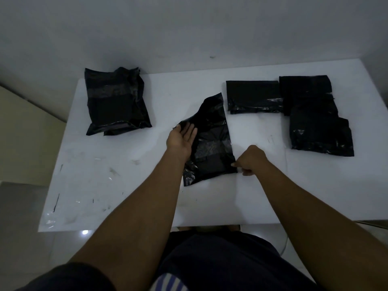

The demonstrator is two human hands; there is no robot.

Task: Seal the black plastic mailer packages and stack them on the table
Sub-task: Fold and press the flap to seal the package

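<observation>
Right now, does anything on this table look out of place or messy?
Yes. Clear shiny scraps litter the table's left side, the mailers on the right lie spread and overlapping rather than in one stack, and the centre mailer sits askew.

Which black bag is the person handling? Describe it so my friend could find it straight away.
On the white table, look at the middle, between the left pile and the right-hand bags. The slanted mailer there alone lies crooked, its far flap loose and unfolded.
</observation>
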